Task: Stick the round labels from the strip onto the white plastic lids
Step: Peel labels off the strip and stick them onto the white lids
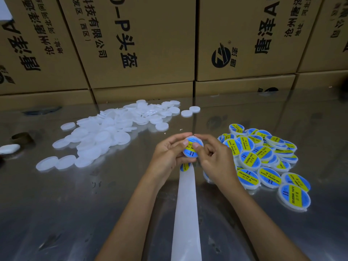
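Both hands hold one white plastic lid [192,148] with a blue and yellow round label on it, above the table's middle. My left hand [167,155] grips its left edge with the thumb on the label. My right hand [212,157] grips its right edge, thumb pressing on the label. Below the hands a white backing strip [186,210] runs toward me, with one round label [185,166] showing at its top. A heap of plain white lids [105,132] lies to the left. A pile of labelled lids [263,159] lies to the right.
The work surface is a shiny metal table [75,204]. Stacked cardboard boxes [143,44] form a wall along its far edge. A small dark ring [21,138] and a white object [9,148] sit at the far left edge.
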`<state>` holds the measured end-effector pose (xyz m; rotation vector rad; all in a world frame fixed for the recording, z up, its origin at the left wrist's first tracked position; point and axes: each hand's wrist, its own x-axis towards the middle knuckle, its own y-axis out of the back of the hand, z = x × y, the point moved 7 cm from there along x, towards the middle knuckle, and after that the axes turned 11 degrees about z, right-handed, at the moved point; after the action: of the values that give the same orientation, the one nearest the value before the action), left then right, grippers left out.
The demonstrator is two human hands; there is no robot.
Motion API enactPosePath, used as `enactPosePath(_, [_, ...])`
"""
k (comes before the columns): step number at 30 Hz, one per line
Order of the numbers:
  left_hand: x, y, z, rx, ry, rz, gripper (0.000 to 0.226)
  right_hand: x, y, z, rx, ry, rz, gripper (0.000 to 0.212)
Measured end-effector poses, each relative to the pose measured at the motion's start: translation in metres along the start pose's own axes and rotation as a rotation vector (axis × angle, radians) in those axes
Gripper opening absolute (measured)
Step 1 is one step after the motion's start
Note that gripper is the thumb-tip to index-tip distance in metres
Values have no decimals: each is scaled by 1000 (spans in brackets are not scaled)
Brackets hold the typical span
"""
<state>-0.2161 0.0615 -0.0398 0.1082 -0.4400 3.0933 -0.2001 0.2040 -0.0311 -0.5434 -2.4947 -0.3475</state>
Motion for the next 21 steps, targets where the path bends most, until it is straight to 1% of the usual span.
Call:
enactPosePath(4, [-3,-8,-2,-4,2,-99,33,0,4,2,85,-97,28,17])
enactPosePath(6, [-3,-10,-1,15,-10,-110,39,1,5,2,81,-108,33,20])
enactPosePath(9, [-2,-3,1,20,-25,-11,40,2,3,2,76,-93,10,25])
enactPosePath(13, [0,4,2,-8,-37,89,30,1,-6,1,45,-51,-61,34])
enactPosePath(15, [1,9,2,-20,-31,120,22,0,-8,-2,65,-36,-71,32])
enactPosePath(17, [2,11,0,-32,-18,121,19,0,-7,-4,70,-26,-80,26])
enactPosePath(21, [3,8,-3,-61,9,87,28,2,-4,-3,68,-50,-69,25])
